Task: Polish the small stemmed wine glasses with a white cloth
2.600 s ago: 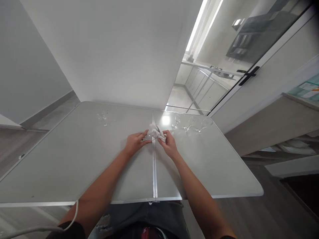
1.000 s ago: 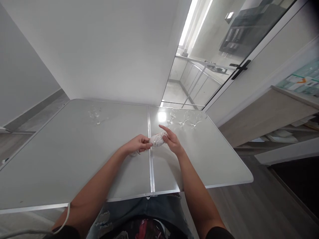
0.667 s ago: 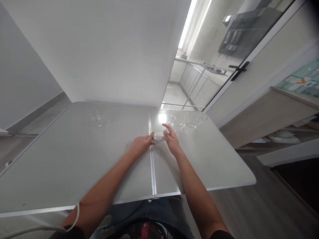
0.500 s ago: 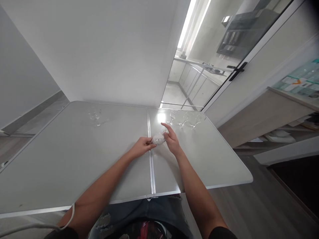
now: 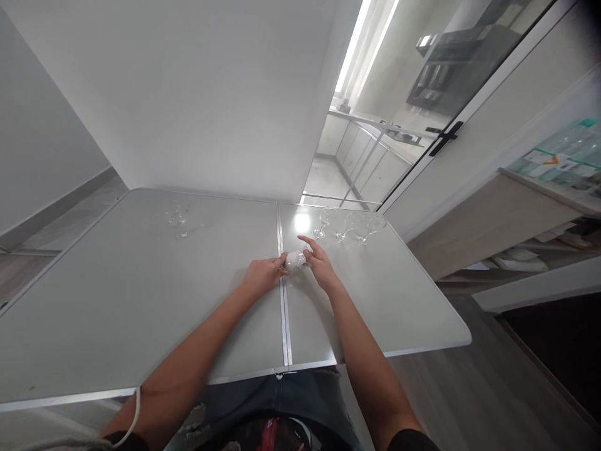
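Over the seam of the folding table, my left hand (image 5: pixel 266 274) and my right hand (image 5: pixel 322 264) hold a clear stemmed glass (image 5: pixel 295 260) between them, lying on its side. Something white shows in or behind the bowl, too small to make out. The fingers of my left hand close on its left end. My right hand pinches the other end, with one finger stretched away from it. Beyond my right hand, three clear stemmed glasses (image 5: pixel 344 235) stand in a row. Another clear glass (image 5: pixel 178 219) stands far to the left.
The light grey table (image 5: pixel 141 313) has a metal seam down its middle and a wall behind it. A glass door (image 5: pixel 357 156) is at the back right. Wrapped bottles (image 5: pixel 558 160) sit on a shelf at the right. A white cable (image 5: pixel 136 410) hangs by my left arm.
The glass in my hands has turned a little and shifted slightly left. My left hand has closed round its end from a different angle. The standing glasses stay where they were.
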Available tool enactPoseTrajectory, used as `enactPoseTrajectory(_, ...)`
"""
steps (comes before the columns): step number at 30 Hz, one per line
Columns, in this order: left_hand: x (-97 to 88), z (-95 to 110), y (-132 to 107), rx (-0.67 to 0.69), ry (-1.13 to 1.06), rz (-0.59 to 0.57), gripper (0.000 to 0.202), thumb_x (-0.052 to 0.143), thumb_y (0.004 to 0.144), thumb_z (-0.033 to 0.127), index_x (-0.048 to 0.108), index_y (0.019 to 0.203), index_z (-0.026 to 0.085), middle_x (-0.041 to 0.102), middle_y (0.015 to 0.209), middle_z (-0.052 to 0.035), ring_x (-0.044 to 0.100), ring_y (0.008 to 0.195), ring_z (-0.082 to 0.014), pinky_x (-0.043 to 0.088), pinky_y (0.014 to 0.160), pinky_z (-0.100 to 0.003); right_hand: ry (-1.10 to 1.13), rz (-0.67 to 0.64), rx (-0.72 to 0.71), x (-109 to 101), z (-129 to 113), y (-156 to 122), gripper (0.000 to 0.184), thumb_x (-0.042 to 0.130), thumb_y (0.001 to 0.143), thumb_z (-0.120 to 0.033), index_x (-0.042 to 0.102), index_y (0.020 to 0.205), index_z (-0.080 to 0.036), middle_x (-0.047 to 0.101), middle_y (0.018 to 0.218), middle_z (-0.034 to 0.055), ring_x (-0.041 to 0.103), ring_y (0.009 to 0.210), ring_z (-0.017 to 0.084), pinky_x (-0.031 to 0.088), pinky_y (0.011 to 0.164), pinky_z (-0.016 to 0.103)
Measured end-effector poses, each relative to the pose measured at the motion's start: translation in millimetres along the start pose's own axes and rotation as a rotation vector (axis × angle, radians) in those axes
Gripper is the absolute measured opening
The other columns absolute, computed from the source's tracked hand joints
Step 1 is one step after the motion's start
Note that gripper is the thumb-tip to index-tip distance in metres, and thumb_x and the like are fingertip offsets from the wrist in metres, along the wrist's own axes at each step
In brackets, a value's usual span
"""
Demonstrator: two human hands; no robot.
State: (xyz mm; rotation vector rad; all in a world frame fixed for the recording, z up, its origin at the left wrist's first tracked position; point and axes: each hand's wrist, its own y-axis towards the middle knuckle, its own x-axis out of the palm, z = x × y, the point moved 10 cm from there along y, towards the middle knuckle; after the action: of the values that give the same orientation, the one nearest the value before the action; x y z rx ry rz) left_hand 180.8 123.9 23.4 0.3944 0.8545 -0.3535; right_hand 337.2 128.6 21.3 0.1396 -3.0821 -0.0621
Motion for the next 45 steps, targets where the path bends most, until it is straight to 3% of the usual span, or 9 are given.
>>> enactPoseTrajectory(5, 3.1, 2.6, -0.1, 0.030, 0.153, -0.012, 0.047, 0.057, 0.093, 0.028, 0.058, 0.139, 0.023, 0.074, 0.091, -0.0083, 0.065, 0.075, -0.0202, 0.038, 0.063, -0.026, 0.124, 0.020, 0.073, 0.6, 8.1, 0.3, 0.057, 0.069, 0.085, -0.051, 0.058, 0.134, -0.024, 0.057, 0.077, -0.0014, 0.051, 0.070, 0.016, 0.043, 0.067, 0.027)
enactPoseTrajectory(13, 35.8, 7.1, -14.1, -0.261, -1.060, -0.508, 0.039, 0.073, 0.079, 0.051, 0.060, 0.073, 0.015, 0.049, 0.065, 0.0016, 0.030, 0.046, -0.0040, 0.024, 0.047, -0.021, 0.054, -0.134, -0.101, 1.7, -17.5, -11.7, 0.048, 0.066, 0.087, -0.055, 0.060, 0.126, -0.028, 0.058, 0.072, -0.0013, 0.051, 0.064, 0.018, 0.042, 0.066, 0.031)
enactPoseTrajectory(19, 56.3, 19.2, -32.5, -0.477, -1.402, -0.792, 0.041, 0.075, 0.080, 0.047, 0.051, 0.072, 0.015, 0.040, 0.064, 0.0042, 0.015, 0.046, -0.0003, 0.016, 0.043, -0.016, 0.007, -0.149, -0.234, -8.5, -26.3, -18.5, 0.035, 0.066, 0.086, -0.056, 0.067, 0.099, -0.024, 0.065, 0.096, 0.0060, 0.058, 0.079, 0.021, 0.046, 0.073, 0.034)
enactPoseTrajectory(22, 50.2, 15.9, -22.0, -0.344, -1.210, -0.626, 0.040, 0.071, 0.083, 0.052, 0.060, 0.076, 0.014, 0.044, 0.064, 0.0019, 0.023, 0.045, -0.0029, 0.020, 0.044, -0.019, -0.038, -0.081, -0.283, -15.9, -33.3, -17.6, 0.032, 0.065, 0.088, -0.055, 0.068, 0.095, -0.024, 0.064, 0.092, 0.0054, 0.057, 0.080, 0.021, 0.046, 0.075, 0.034)
enactPoseTrajectory(27, -3.9, 4.1, -3.7, -0.006, -0.357, 0.102, 0.031, 0.069, 0.086, 0.037, 0.075, 0.111, 0.021, 0.058, 0.066, -0.0016, 0.047, 0.057, -0.0127, 0.031, 0.058, -0.024, -0.023, -0.021, -0.102, -12.8, -14.0, -3.1, 0.035, 0.063, 0.091, -0.050, 0.061, 0.118, -0.027, 0.054, 0.070, -0.0027, 0.049, 0.064, 0.016, 0.042, 0.064, 0.028)
enactPoseTrajectory(33, -4.9, 10.5, -6.0, 0.086, -0.067, 0.205, 0.041, 0.063, 0.090, 0.027, 0.068, 0.130, 0.028, 0.068, 0.074, -0.0045, 0.052, 0.061, -0.0147, 0.033, 0.062, -0.025, 0.153, 0.020, -0.052, -7.3, -6.5, 0.6, 0.033, 0.065, 0.089, -0.049, 0.055, 0.113, -0.028, 0.052, 0.071, -0.0036, 0.048, 0.063, 0.015, 0.040, 0.061, 0.026)
enactPoseTrajectory(36, -0.6, 10.9, -5.2, 0.024, -0.418, 0.090, 0.046, 0.068, 0.086, 0.036, 0.068, 0.130, 0.024, 0.065, 0.072, -0.0006, 0.046, 0.059, -0.0117, 0.035, 0.061, -0.025, 0.136, -0.003, -0.127, -7.7, -18.8, -5.6, 0.030, 0.065, 0.088, -0.051, 0.054, 0.104, -0.028, 0.051, 0.070, -0.0033, 0.047, 0.060, 0.016, 0.040, 0.060, 0.027)
enactPoseTrajectory(42, 44.5, 22.8, -23.4, -0.327, -1.204, -0.625, 0.042, 0.078, 0.075, 0.052, 0.068, 0.083, 0.012, 0.051, 0.067, 0.0006, 0.026, 0.045, -0.0018, 0.019, 0.045, -0.021, 0.206, -0.101, -0.195, -3.7, -30.0, -18.6, 0.034, 0.069, 0.085, -0.053, 0.051, 0.095, -0.026, 0.059, 0.081, 0.0003, 0.050, 0.059, 0.015, 0.040, 0.056, 0.028)
enactPoseTrajectory(45, 46.5, 21.9, -29.0, -0.419, -1.314, -0.714, 0.040, 0.082, 0.072, 0.048, 0.062, 0.074, 0.012, 0.048, 0.065, 0.0022, 0.021, 0.044, 0.0007, 0.015, 0.044, -0.019, 0.282, -0.004, -0.237, -16.2, -33.2, -17.6, 0.033, 0.069, 0.085, -0.053, 0.051, 0.095, -0.027, 0.056, 0.077, -0.0014, 0.056, 0.062, 0.016, 0.043, 0.057, 0.028)
